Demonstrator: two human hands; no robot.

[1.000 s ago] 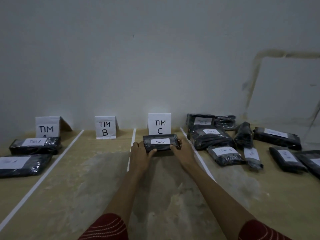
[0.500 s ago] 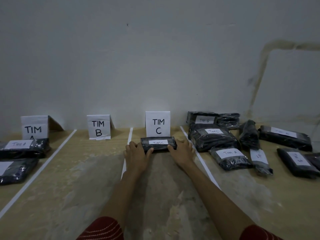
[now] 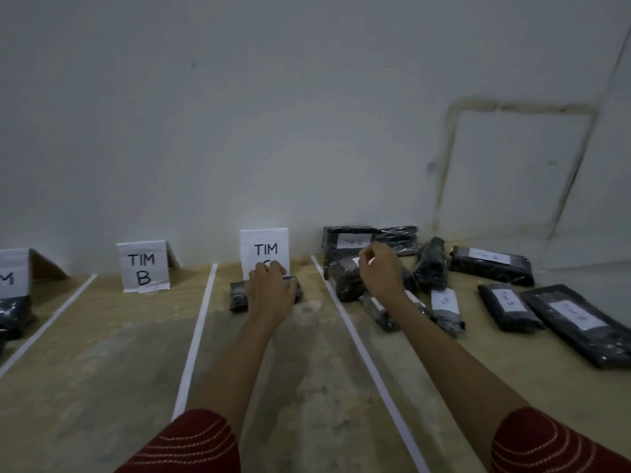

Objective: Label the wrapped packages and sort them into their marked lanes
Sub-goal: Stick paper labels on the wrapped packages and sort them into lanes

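Note:
A small black wrapped package (image 3: 239,297) lies in the lane in front of the TIM C sign (image 3: 264,245). My left hand (image 3: 271,290) lies flat on top of it, fingers draped over its far edge, hiding its label. My right hand (image 3: 379,271) hovers over a large black package (image 3: 343,279) in the pile right of the lane. Its fingers are curled, with thumb and forefinger close to that package's white label. I cannot tell whether they grip it.
White tape lines (image 3: 196,339) (image 3: 358,343) bound lane C. The TIM B sign (image 3: 143,268) stands to the left, and a third sign (image 3: 13,271) with black packages (image 3: 13,315) is at the far left. Several labelled black packages (image 3: 508,307) (image 3: 491,264) lie at the right by the wall.
The package has been set down by the TIM C sign. My left hand moved from its end onto its top. My right hand let go and swung right over the pile.

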